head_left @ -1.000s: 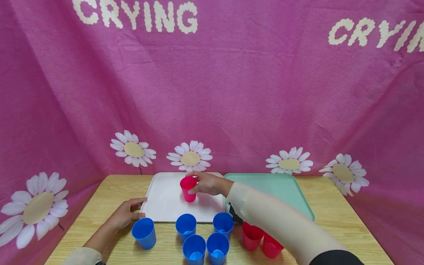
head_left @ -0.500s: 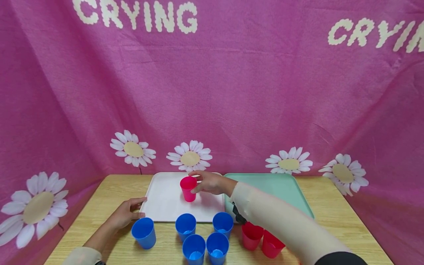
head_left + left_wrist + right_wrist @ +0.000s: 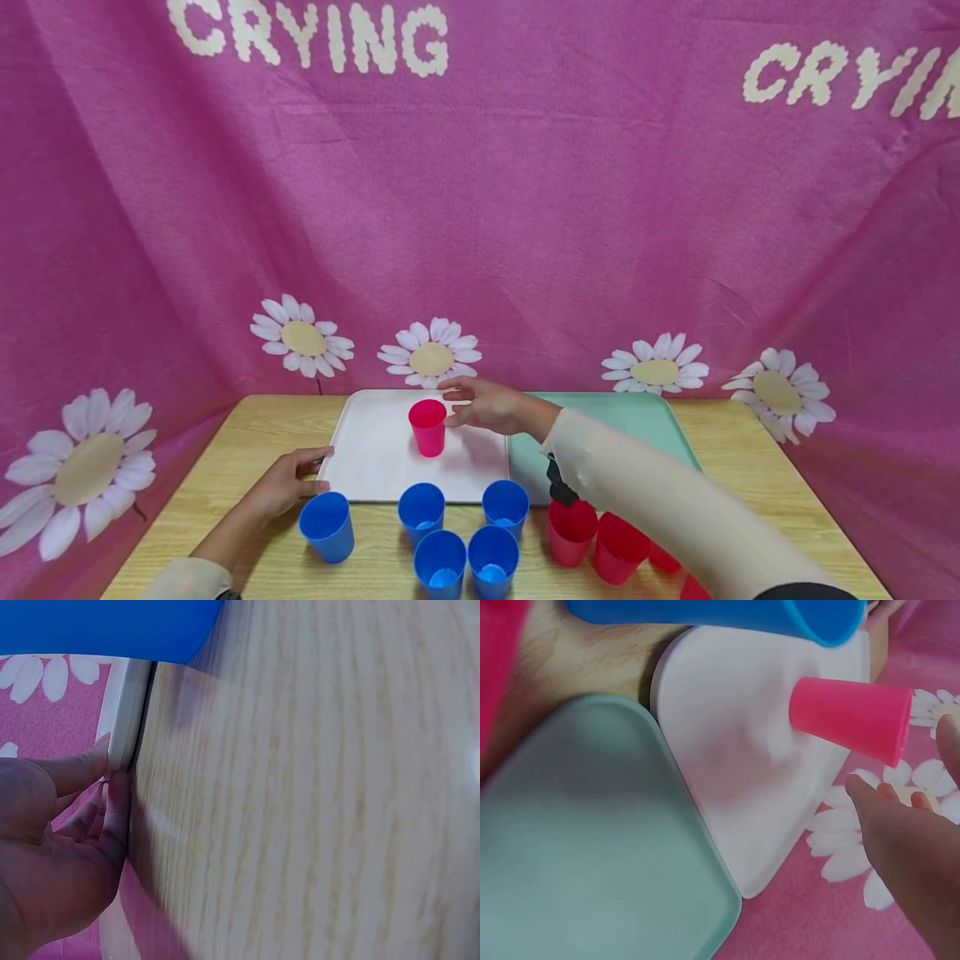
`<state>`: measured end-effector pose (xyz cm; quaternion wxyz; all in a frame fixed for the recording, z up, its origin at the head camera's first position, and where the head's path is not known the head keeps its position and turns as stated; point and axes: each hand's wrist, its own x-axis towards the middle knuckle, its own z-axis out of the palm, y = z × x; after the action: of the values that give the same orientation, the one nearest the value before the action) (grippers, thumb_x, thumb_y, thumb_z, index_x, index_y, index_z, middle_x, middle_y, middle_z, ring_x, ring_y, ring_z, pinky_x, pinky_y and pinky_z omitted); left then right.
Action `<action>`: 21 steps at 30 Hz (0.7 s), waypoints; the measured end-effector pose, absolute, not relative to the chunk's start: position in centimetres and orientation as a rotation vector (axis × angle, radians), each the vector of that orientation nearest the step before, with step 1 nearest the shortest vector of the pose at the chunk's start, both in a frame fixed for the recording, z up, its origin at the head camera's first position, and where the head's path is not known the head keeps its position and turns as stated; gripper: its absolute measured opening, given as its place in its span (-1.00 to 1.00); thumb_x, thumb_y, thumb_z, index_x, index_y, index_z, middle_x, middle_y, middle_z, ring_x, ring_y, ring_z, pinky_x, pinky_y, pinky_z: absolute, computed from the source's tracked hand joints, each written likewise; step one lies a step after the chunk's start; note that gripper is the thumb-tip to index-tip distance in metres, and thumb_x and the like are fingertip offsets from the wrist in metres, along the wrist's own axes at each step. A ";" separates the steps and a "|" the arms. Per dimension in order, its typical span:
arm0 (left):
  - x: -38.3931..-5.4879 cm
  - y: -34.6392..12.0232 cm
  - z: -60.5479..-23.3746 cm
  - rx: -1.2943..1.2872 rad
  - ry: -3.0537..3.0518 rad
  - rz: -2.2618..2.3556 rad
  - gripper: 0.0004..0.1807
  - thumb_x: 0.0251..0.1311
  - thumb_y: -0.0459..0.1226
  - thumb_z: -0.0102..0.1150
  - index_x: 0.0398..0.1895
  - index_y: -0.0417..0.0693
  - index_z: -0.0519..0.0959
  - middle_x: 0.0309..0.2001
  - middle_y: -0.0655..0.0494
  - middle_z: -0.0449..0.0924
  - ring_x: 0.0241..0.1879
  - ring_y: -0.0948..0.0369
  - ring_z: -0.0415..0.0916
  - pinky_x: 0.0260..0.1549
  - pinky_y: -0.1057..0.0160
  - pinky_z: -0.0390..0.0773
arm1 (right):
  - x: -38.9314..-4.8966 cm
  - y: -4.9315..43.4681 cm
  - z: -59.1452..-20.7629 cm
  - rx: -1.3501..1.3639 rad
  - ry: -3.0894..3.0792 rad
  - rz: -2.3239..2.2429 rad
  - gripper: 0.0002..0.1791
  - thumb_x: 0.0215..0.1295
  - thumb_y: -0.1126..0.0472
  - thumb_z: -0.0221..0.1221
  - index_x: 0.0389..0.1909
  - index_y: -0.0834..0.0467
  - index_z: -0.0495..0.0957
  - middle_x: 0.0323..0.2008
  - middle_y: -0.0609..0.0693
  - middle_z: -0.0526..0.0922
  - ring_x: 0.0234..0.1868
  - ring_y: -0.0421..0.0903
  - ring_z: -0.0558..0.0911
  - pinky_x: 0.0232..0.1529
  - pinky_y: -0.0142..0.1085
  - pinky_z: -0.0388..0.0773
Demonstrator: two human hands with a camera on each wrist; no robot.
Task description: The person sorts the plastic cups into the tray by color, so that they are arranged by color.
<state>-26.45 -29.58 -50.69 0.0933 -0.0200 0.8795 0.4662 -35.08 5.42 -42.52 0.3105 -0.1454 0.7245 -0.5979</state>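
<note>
A pink-red cup stands upright on the white tray. My right hand is just to its right with fingers spread and slightly bent. In the right wrist view a gap shows between that hand's fingers and the cup. My left hand holds the white tray at its front left corner. Thumb and fingers meet at the tray's edge in the left wrist view. A blue cup stands close by the left hand.
Several blue cups stand in front of the white tray. More red cups are at the front right, partly hidden under my right forearm. A mint green tray adjoins the white one. Behind the wooden table hangs a pink cloth.
My right hand has let go of the red cup and moved slightly right, its fingers opened. The cup stays where it was. My left hand has not moved.
</note>
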 end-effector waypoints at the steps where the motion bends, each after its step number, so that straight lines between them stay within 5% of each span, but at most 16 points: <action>1: -26.4 -29.6 -50.7 -0.061 2.610 1.382 -0.28 0.20 -0.54 0.35 0.46 -0.32 0.37 0.37 -0.46 0.31 0.25 -0.29 0.34 0.01 0.07 0.72 | -35.1 5.7 -42.4 -0.393 1.913 -1.582 -0.21 0.34 0.50 0.23 0.56 0.24 0.18 0.54 0.30 0.19 0.56 0.32 0.18 0.45 0.06 0.35; 11: -26.4 -29.5 -50.6 -0.062 2.618 1.383 -0.28 0.19 -0.54 0.36 0.45 -0.34 0.37 0.36 -0.46 0.32 0.26 -0.29 0.35 0.08 0.03 0.68 | -34.3 8.9 -40.8 -0.423 1.899 -1.636 -0.23 0.40 0.45 0.19 0.58 0.23 0.14 0.53 0.30 0.23 0.56 0.30 0.18 0.50 0.03 0.28; 21: -26.4 -29.6 -50.8 -0.037 2.630 1.410 -0.30 0.18 -0.56 0.36 0.42 -0.37 0.39 0.29 -0.45 0.38 0.18 -0.23 0.39 -0.06 0.16 0.72 | -33.1 12.5 -39.6 -0.493 1.973 -1.624 -0.24 0.40 0.39 0.22 0.57 0.21 0.17 0.51 0.27 0.26 0.51 0.25 0.27 0.48 0.08 0.32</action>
<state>-26.37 -29.59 -50.79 0.0786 -0.0125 0.8785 0.4710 -33.08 12.46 -39.63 0.2661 -0.1827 0.7308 -0.6014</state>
